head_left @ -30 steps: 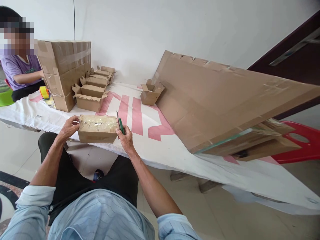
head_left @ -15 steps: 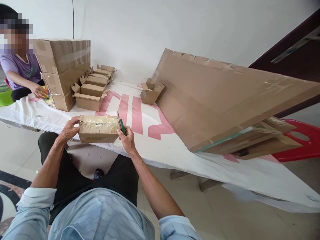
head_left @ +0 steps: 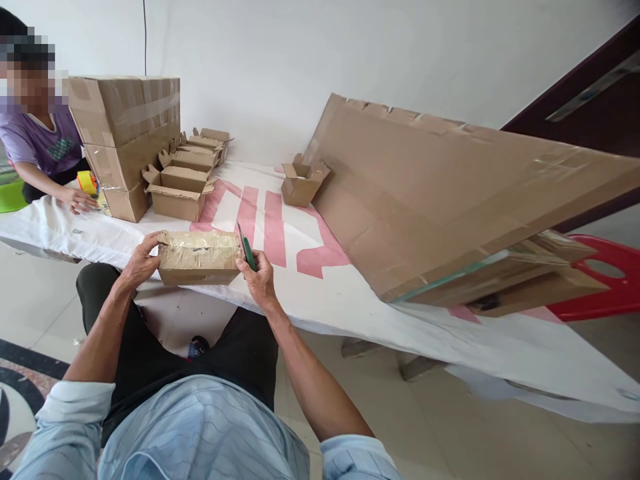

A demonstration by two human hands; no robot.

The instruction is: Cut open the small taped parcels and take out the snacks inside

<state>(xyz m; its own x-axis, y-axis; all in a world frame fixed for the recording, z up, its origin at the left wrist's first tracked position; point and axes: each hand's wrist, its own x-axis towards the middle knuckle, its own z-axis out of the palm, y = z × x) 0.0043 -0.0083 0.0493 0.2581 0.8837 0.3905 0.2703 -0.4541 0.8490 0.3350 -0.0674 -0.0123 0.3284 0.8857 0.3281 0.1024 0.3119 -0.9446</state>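
Note:
A small cardboard box with shiny clear tape across its top is held level at the table's front edge. My left hand grips its left end, thumb near the top edge. At the other end my right hand is closed around a green-handled utility knife, its blade pointing up and away from me. The fingertips of that hand also touch the box's right end. A dark slit or tear shows along the middle of the taped top.
Stacked sealed boxes stand back left, beside a row of open boxes. One small open box sits near a large leaning cardboard sheet. Far left, a co-worker's hand rests by a yellow tape roll. A red stool stands right.
The knife and my right hand have shifted slightly right; my left hand keeps its hold on the box. The co-worker's hand has moved off the yellow tape roll, lower onto the table.

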